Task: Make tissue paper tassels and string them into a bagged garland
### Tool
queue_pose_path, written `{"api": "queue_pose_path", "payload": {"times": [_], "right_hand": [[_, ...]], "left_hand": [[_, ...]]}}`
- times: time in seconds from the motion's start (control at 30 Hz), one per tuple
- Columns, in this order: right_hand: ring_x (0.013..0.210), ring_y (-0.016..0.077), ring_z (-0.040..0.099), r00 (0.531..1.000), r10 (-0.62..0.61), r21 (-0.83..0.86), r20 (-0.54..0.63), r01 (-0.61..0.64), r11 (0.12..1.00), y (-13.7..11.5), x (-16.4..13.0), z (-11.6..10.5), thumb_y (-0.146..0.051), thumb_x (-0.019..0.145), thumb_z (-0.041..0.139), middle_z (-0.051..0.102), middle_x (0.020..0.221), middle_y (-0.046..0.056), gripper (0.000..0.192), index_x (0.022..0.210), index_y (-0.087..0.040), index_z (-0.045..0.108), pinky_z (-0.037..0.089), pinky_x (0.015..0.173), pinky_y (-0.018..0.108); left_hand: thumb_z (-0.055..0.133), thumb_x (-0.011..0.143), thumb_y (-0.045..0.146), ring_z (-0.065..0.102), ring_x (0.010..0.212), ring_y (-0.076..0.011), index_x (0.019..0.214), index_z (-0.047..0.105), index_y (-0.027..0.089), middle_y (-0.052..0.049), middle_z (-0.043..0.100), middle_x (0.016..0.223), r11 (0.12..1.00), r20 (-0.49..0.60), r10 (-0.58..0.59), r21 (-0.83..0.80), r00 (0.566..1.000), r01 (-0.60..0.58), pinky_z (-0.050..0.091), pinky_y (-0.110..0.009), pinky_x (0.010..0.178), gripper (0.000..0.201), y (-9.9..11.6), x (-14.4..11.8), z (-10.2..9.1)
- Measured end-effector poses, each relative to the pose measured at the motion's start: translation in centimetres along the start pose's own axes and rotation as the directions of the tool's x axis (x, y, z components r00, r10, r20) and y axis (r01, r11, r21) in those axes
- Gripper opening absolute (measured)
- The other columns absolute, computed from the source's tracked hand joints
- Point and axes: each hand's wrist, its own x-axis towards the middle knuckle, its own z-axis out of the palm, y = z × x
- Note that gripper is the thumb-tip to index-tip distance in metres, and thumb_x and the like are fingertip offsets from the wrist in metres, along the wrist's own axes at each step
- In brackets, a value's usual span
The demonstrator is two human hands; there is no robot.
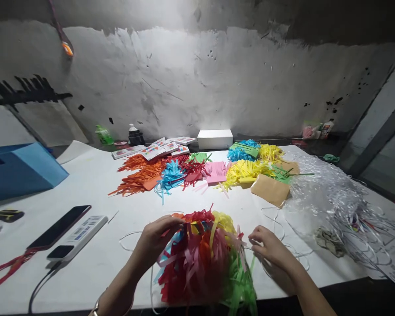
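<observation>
A bunch of multicoloured paper tassel fringe (pixel 200 254), in red, pink, yellow, blue, orange and green strips, lies at the table's front edge between my hands. My left hand (pixel 161 235) is closed on the upper left edge of this fringe, its fingertips partly hidden among the strips. Just right of the bunch, my right hand (pixel 268 245) has its fingers curled together in a pinch. A thin white string (pixel 276 219) loops around beside it, and a short stretch runs from the fringe to those fingers.
Behind lie orange fringe (pixel 134 175), blue fringe (pixel 171 175), pink fringe (pixel 216 172) and yellow fringe (pixel 246 171). Brown packet (pixel 270 190) and tangled clear plastic (pixel 325 188) are right. Phone (pixel 59 227), cabled white device (pixel 77 237) and blue box (pixel 26 169) sit left; a white box (pixel 215 139) stands behind.
</observation>
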Motion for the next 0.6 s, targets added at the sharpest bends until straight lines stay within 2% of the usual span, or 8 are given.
{"api": "queue_pose_path", "payload": {"times": [0.13, 0.23, 0.27, 0.33, 0.4, 0.43, 0.53, 0.6], "right_hand": [[0.087, 0.0223, 0.052, 0.999, 0.011, 0.079, -0.043, -0.007, 0.997, -1.0, 0.5, 2.6, -0.021, 0.075, 0.061, 0.057, 0.086, 0.004, 0.005, 0.071, -0.021, 0.063, 0.040, 0.086, 0.037], [0.073, 0.0178, 0.050, 0.999, 0.039, 0.241, -0.030, -0.031, 0.970, -1.7, 0.7, 2.4, -0.032, 0.082, 0.059, 0.054, 0.073, 0.001, 0.016, 0.071, -0.021, 0.054, 0.042, 0.072, 0.030], [0.064, 0.0150, 0.046, 0.998, 0.053, 0.309, -0.015, -0.046, 0.950, -1.9, 0.4, 1.8, -0.039, 0.086, 0.056, 0.050, 0.067, -0.002, 0.021, 0.075, -0.022, 0.052, 0.041, 0.063, 0.027], [0.047, 0.0099, 0.030, 0.997, 0.077, 0.444, 0.020, -0.077, 0.893, -2.3, -0.6, -0.2, -0.053, 0.093, 0.046, 0.036, 0.058, -0.009, 0.031, 0.083, -0.023, 0.048, 0.030, 0.046, 0.021], [0.042, 0.0076, 0.014, 0.995, 0.080, 0.546, 0.056, -0.098, 0.832, -2.9, -2.0, -2.4, -0.064, 0.092, 0.043, 0.022, 0.054, -0.013, 0.041, 0.083, -0.025, 0.044, 0.018, 0.039, 0.019], [0.042, 0.0068, 0.010, 0.994, 0.073, 0.579, 0.077, -0.104, 0.808, -3.3, -2.8, -3.5, -0.070, 0.088, 0.047, 0.019, 0.053, -0.014, 0.046, 0.080, -0.025, 0.043, 0.016, 0.038, 0.019], [0.041, 0.0047, 0.015, 0.986, 0.029, 0.619, 0.164, -0.126, 0.775, -4.5, -4.7, -5.9, -0.077, 0.069, 0.068, 0.025, 0.048, -0.012, 0.058, 0.069, -0.022, 0.049, 0.016, 0.039, 0.019], [0.046, 0.0063, 0.031, 0.981, 0.009, 0.565, 0.193, -0.119, 0.817, -5.5, -5.5, -6.9, -0.067, 0.071, 0.075, 0.041, 0.051, -0.006, 0.052, 0.067, -0.017, 0.061, 0.024, 0.044, 0.020]], "left_hand": [[0.062, 0.088, 0.019, 0.073, 0.068, -0.0152, 0.090, 0.076, 0.021, -0.003, 0.078, 0.079, 0.999, -0.027, -0.043, -0.003, 0.999, 0.043, 0.057, -0.019, 0.062, 0.014, -0.4, -0.3, 0.2], [0.063, 0.089, 0.022, 0.073, 0.068, -0.0159, 0.089, 0.077, 0.021, -0.003, 0.078, 0.077, 0.996, -0.047, -0.090, -0.002, 0.995, 0.090, 0.057, -0.020, 0.063, 0.014, -0.3, -0.6, -0.2], [0.063, 0.089, 0.024, 0.074, 0.068, -0.0163, 0.089, 0.077, 0.021, -0.003, 0.078, 0.077, 0.994, -0.060, -0.107, -0.005, 0.992, 0.107, 0.057, -0.021, 0.063, 0.014, -0.3, -0.7, -0.4], [0.063, 0.090, 0.027, 0.074, 0.070, -0.0173, 0.089, 0.077, 0.020, -0.004, 0.078, 0.079, 0.992, -0.088, -0.126, -0.013, 0.988, 0.125, 0.058, -0.022, 0.064, 0.015, -0.4, -1.1, -0.9], [0.064, 0.090, 0.028, 0.074, 0.070, -0.0174, 0.090, 0.077, 0.020, -0.004, 0.078, 0.080, 0.993, -0.117, -0.120, -0.022, 0.986, 0.118, 0.058, -0.022, 0.063, 0.015, -0.5, -1.6, -1.2], [0.064, 0.091, 0.028, 0.073, 0.070, -0.0170, 0.090, 0.077, 0.020, -0.004, 0.077, 0.079, 0.994, -0.124, -0.111, -0.023, 0.986, 0.109, 0.058, -0.022, 0.063, 0.014, -0.6, -1.7, -1.3], [0.064, 0.092, 0.028, 0.071, 0.066, -0.0156, 0.090, 0.077, 0.021, -0.002, 0.075, 0.075, 0.997, -0.126, -0.080, -0.012, 0.989, 0.079, 0.056, -0.021, 0.060, 0.014, -0.6, -2.1, -1.4], [0.063, 0.093, 0.029, 0.070, 0.066, -0.0151, 0.091, 0.077, 0.021, -0.002, 0.075, 0.075, 0.998, -0.140, -0.059, -0.005, 0.988, 0.058, 0.056, -0.021, 0.060, 0.015, -0.4, -2.2, -1.3]]}}
